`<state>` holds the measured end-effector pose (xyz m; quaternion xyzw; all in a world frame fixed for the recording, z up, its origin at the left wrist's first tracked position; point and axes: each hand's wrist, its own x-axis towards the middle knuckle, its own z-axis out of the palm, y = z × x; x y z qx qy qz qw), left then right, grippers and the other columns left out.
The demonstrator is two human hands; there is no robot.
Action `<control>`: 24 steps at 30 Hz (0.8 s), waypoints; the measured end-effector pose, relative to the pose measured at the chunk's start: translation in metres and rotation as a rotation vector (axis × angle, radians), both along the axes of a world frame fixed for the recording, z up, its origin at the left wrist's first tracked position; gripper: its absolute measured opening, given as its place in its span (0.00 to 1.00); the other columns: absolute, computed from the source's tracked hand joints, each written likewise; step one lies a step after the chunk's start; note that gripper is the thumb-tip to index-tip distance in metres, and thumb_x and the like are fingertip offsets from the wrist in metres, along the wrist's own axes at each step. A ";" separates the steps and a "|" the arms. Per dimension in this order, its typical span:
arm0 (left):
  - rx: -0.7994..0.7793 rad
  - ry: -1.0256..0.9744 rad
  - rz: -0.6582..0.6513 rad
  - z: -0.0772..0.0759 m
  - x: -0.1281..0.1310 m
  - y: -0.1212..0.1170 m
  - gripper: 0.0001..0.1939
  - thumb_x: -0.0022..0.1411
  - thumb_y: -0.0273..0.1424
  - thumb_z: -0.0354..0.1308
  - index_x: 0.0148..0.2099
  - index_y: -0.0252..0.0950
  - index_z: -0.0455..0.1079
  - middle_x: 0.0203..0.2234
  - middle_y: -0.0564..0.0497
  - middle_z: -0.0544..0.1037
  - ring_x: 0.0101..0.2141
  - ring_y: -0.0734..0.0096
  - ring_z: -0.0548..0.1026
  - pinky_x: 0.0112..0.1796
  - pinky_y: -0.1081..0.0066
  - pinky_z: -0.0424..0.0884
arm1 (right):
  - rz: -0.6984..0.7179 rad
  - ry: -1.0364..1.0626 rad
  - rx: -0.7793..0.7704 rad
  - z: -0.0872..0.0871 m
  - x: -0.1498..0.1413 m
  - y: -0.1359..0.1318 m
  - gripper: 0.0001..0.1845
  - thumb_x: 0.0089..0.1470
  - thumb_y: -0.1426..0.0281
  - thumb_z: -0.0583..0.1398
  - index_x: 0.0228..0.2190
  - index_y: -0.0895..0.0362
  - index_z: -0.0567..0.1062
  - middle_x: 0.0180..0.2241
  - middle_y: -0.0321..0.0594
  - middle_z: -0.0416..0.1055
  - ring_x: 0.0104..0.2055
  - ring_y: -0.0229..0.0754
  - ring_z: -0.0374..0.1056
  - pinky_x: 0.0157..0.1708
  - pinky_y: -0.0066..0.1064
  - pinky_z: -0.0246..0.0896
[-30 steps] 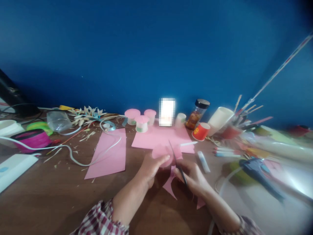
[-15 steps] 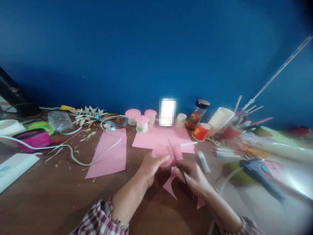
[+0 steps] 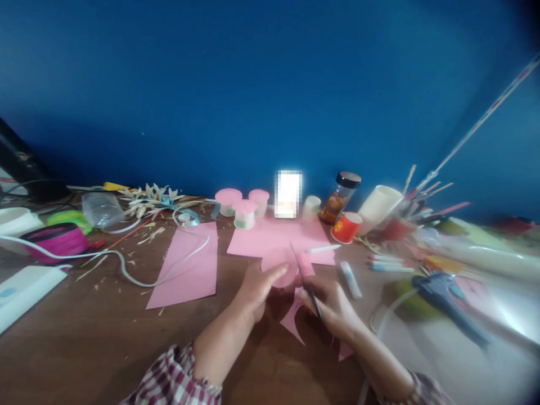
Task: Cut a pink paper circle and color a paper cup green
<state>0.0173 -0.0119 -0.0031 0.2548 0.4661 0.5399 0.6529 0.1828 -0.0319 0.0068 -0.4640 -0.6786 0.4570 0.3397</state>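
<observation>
While the left hand pinches rounded pink paper, the right hand holds scissors

As the head view shows, both hands meet just below the centre of the frame, over the brown bench. The left hand's thumb is pressed flat on the rounded pink paper, its other fingers hidden underneath. The right hand is curled closed around the dark scissors, whose blade points up beside the paper's right edge; how far the blades part cannot be told.

Below, between the hands, is a curved pink scrap. Beyond them, at mid-frame, spreads a pink sheet, with three disc-topped cups at its upper left. Centre right stand a red paper cup and a black-lidded jar; a white tube lies near the right hand.
</observation>
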 end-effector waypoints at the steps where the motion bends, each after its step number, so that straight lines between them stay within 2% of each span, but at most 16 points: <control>1: -0.004 0.008 0.007 0.000 0.001 0.000 0.24 0.39 0.36 0.72 0.39 0.29 0.76 0.30 0.40 0.81 0.31 0.56 0.79 0.34 0.62 0.73 | -0.004 0.001 -0.003 -0.001 0.000 0.000 0.11 0.52 0.64 0.62 0.26 0.60 0.71 0.21 0.31 0.60 0.23 0.33 0.54 0.22 0.25 0.48; 7: -0.017 0.064 -0.003 0.004 0.003 -0.002 0.21 0.43 0.35 0.70 0.40 0.30 0.76 0.33 0.38 0.81 0.34 0.55 0.79 0.38 0.60 0.73 | -0.028 -0.021 0.008 0.000 -0.003 0.000 0.16 0.53 0.61 0.61 0.22 0.58 0.66 0.20 0.30 0.55 0.23 0.33 0.50 0.21 0.25 0.46; 14: 0.007 0.082 -0.037 0.003 0.002 -0.002 0.22 0.45 0.36 0.69 0.42 0.30 0.76 0.36 0.38 0.81 0.37 0.54 0.79 0.40 0.60 0.73 | -0.015 -0.006 0.002 -0.001 -0.003 0.000 0.15 0.52 0.62 0.62 0.23 0.58 0.65 0.21 0.30 0.56 0.24 0.33 0.50 0.22 0.25 0.46; 24: 0.084 0.108 -0.090 -0.010 -0.004 0.003 0.24 0.47 0.38 0.68 0.44 0.29 0.75 0.39 0.36 0.80 0.41 0.51 0.78 0.44 0.59 0.72 | -0.008 -0.049 0.029 0.002 -0.001 0.000 0.17 0.55 0.62 0.59 0.21 0.58 0.63 0.20 0.30 0.53 0.23 0.33 0.49 0.21 0.25 0.44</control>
